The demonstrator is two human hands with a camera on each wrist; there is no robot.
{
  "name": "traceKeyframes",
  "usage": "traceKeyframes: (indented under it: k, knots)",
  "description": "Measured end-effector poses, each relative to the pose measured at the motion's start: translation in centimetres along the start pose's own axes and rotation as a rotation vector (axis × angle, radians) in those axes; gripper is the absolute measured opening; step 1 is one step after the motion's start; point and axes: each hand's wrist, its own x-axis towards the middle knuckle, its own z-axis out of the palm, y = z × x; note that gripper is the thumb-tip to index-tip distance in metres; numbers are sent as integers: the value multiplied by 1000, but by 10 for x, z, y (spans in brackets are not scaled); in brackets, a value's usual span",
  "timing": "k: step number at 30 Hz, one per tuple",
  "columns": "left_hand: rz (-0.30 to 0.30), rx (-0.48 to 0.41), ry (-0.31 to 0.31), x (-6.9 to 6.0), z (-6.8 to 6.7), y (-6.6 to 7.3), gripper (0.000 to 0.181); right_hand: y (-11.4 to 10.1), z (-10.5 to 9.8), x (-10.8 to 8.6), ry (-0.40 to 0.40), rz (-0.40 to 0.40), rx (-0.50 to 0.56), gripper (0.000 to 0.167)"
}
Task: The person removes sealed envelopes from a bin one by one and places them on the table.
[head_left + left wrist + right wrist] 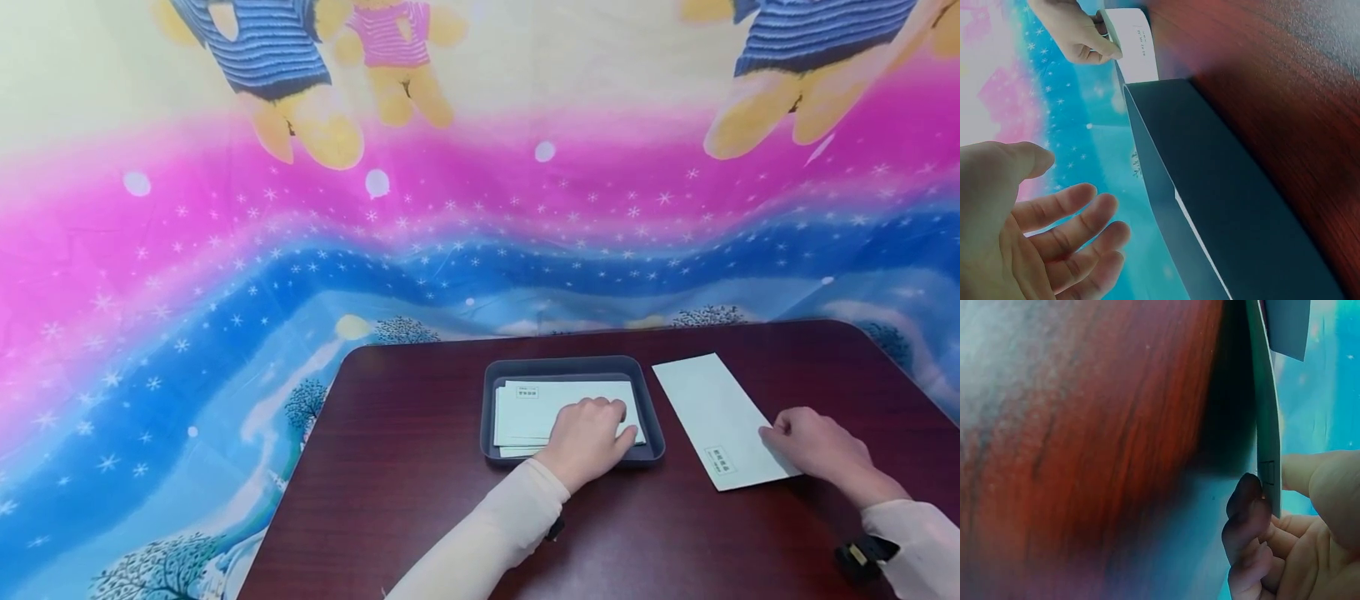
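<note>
In the head view my left hand (588,440) hovers over the right part of a dark grey tray (652,417) that holds a stack of white envelopes (528,417). Its fingers are loosely bent, and the left wrist view shows this hand (1060,234) with nothing in it, above the tray's side wall (1210,156). To the right of the tray, my right hand (821,450) pinches one white envelope (720,417) by its near right edge. The right wrist view has the thumb and fingers on opposite faces of that envelope (1267,412), which is raised off the table at this end.
A dark red wooden table (375,467) with rounded corners bears the tray. Behind it hangs a pink and blue patterned cloth (480,183). The top envelope in the tray has a small printed box at its upper left.
</note>
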Motion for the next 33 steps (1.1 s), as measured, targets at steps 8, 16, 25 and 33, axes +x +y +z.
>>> traceKeyframes:
  k: [8,16,25,33]
  knots:
    - [21,7,11,-1,2,2,22,5,4,1,-37,-1,-20,41]
    - [32,20,15,-1,1,6,27,8,7,1,-88,21,-13,44]
    - [34,12,-3,-3,3,12,21,3,5,-3,-65,35,-73,48]
    - [45,-1,-15,-4,3,15,19,1,5,-5,-37,29,-126,49]
